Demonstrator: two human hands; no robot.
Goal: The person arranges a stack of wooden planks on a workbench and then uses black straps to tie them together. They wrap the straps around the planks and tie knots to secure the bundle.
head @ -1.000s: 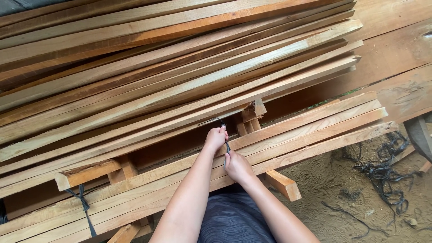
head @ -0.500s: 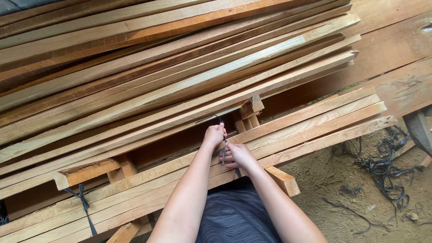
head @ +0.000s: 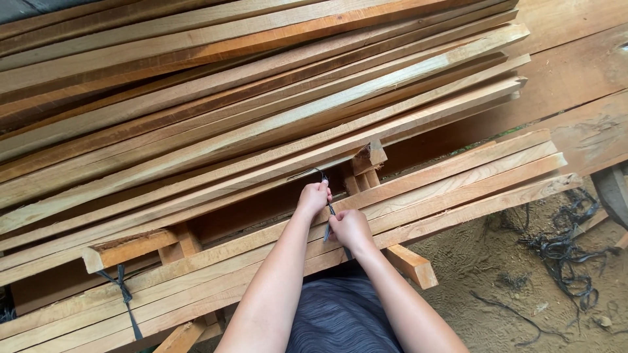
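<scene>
Pinching a dark strap near the front edge of the lower plank stack, left hand and right hand are both closed on it (thin, taut). Risk: strap slipping or snapping under uneven pull.

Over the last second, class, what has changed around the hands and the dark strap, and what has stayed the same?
The right hand has moved up the dark strap to just below the left hand, which still grips it by the wooden slats. Both keep hold. The knotted strap at lower left and the strap scraps on the ground are unchanged.
</scene>
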